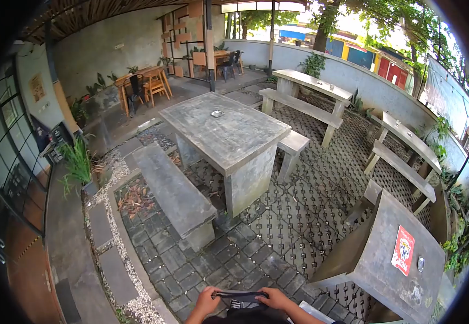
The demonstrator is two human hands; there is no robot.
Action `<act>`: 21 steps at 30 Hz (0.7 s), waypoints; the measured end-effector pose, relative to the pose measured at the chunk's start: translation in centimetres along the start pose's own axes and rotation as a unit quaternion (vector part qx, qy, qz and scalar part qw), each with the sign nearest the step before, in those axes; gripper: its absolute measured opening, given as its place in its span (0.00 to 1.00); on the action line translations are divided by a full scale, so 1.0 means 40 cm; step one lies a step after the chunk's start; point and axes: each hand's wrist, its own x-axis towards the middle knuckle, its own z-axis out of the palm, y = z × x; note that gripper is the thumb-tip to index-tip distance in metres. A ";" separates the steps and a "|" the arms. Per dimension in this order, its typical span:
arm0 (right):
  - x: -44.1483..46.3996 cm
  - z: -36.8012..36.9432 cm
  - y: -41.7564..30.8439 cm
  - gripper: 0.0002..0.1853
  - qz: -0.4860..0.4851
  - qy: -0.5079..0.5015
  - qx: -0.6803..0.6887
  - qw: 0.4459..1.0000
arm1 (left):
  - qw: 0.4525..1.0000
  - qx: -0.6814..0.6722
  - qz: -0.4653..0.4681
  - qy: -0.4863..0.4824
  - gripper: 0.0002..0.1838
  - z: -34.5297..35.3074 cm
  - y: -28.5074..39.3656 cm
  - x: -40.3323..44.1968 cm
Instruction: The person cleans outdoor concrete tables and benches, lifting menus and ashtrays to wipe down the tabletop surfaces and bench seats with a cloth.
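Close to the body, at the bottom edge of the view: a dark band (241, 295), held crosswise, long axis running left to right. At its left end, the left hand (208, 300), fingers curled and clamped on it; at its right end, the right hand (274, 297), likewise closed on it. To the right of the one hand, to the left of the other, touching both; neither hand nearer. Below the band's middle, a pale mark (236, 304), too small to tell whether buckle or print. Beyond, dark paving blocks (207, 270). Off to the right, well apart from the right hand, a tilted-looking desk (375, 281) with a red sticker (403, 250) and a small glass dish (421, 264). Farther ahead, a long bench (175, 194), then a concrete desk (261, 129) bearing a round dish (216, 113), well apart from both hands.
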 end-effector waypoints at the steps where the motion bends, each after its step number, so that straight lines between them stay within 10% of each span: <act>1: 0.035 -0.032 -0.018 0.20 -0.022 -0.002 0.006 1.000 | 0.999 -0.011 0.028 0.010 0.13 -0.011 0.004 0.051; 21: 1.016 -0.466 -0.178 0.15 -0.002 0.075 0.167 0.983 | 0.985 -0.093 0.087 0.116 0.12 -0.195 0.174 1.186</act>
